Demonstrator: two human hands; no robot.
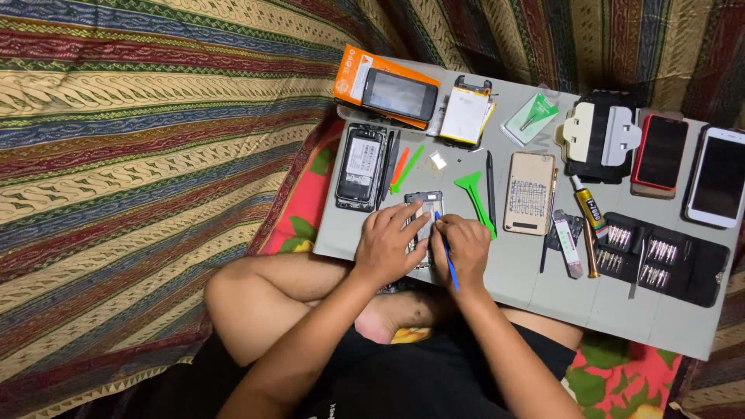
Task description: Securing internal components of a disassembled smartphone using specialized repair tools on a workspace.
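Note:
An opened phone frame (424, 200) lies on the grey board (535, 287) in front of me. My left hand (386, 244) rests on it and presses it down with the fingers spread over its left side. My right hand (464, 247) grips a thin blue tool (446, 252) like a pen, its tip touching the upper right of the phone frame. Most of the frame is hidden under both hands.
On the board lie a black phone body (362, 165), an orange box with a phone on it (386, 95), a battery (466, 115), green pry tools (475, 198), a gold back cover (530, 193), a glue tube (590, 208), a screwdriver bit case (660, 256) and two phones (689, 164). Striped fabric surrounds it.

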